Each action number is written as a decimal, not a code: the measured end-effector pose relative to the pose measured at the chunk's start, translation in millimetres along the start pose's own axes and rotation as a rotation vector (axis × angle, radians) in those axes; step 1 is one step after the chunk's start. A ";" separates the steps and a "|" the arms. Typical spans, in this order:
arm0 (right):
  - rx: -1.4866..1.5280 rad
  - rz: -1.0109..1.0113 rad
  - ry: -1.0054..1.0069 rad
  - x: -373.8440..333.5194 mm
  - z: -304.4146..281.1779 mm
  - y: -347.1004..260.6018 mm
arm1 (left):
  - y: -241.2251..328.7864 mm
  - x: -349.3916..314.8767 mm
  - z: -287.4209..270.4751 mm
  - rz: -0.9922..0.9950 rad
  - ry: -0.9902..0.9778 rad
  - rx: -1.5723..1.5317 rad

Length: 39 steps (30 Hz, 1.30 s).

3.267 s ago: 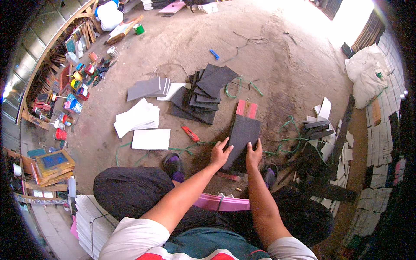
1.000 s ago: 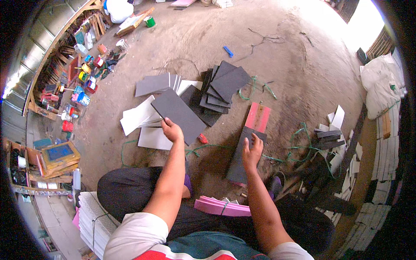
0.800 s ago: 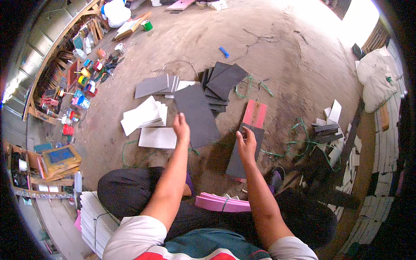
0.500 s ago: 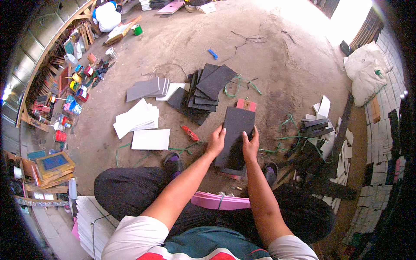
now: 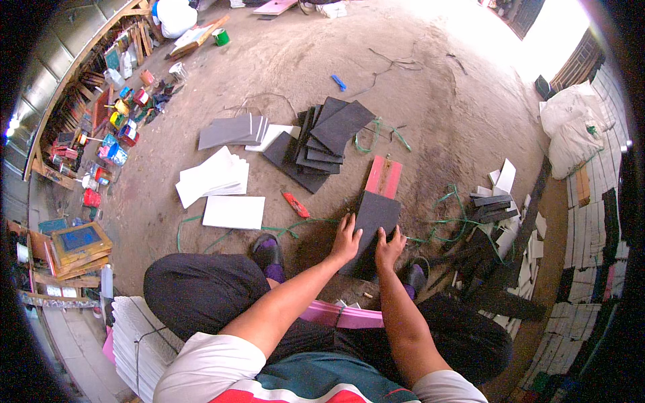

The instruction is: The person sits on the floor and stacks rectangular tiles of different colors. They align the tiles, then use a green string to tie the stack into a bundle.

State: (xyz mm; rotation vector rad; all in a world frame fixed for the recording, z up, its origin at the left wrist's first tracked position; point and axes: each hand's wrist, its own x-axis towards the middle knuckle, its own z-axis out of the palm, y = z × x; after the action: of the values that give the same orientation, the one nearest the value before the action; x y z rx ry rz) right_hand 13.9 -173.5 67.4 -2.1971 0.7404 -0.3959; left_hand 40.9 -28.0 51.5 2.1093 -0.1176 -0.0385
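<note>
Two-handed grip, left hand (image 5: 346,240) and right hand (image 5: 390,248) holding black slab (image 5: 376,216), long axis running forward, far end veering right

A head-worn fisheye looks down on left hand (image 5: 345,242) and right hand (image 5: 389,250).

Dark rectangular sheet (image 5: 377,215) partly covering red board (image 5: 384,177).

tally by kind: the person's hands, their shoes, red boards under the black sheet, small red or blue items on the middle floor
Left hand, right hand: 2
Dark shoes: 2
Red board, partly under black sheet: 1
Red item: 1
Blue item: 1
Total: 7
</note>
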 end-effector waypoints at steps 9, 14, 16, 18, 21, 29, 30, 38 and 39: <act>-0.073 0.005 -0.014 9.1 4.8 2.7 | 0.0 6.9 5.1 -0.051 -0.049 -0.073; -0.308 -0.010 -0.022 6.4 2.7 -12.5 | -14.9 5.2 14.6 -0.110 -0.056 -0.108; -0.329 0.032 -0.042 4.8 -1.5 -25.8 | -17.0 5.2 14.8 -0.123 -0.056 -0.124; -0.271 0.044 -0.028 3.8 1.5 -20.8 | -16.2 4.7 15.0 -0.108 -0.061 -0.116; -0.083 0.048 0.014 1.4 13.9 0.7 | -5.1 3.4 14.5 -0.186 -0.111 -0.138; 0.122 0.221 -0.108 9.5 3.8 -22.5 | -12.7 6.9 15.4 -0.106 -0.025 -0.171; 0.033 0.201 -0.054 11.1 5.6 -22.0 | -15.8 8.4 16.4 -0.092 -0.015 -0.175; -0.098 -0.052 0.115 32.5 7.1 -46.7 | -127.4 111.1 -19.3 -0.675 0.388 -0.116; -0.035 -0.132 0.068 31.4 18.2 -68.9 | -187.1 123.2 -40.4 -0.679 0.615 -0.343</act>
State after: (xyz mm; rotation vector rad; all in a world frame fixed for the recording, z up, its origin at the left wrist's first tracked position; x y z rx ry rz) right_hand 73.7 -145.7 108.8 -2.2827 0.6449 -0.5293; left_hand 179.3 89.9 -85.5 1.6472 0.9065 0.1734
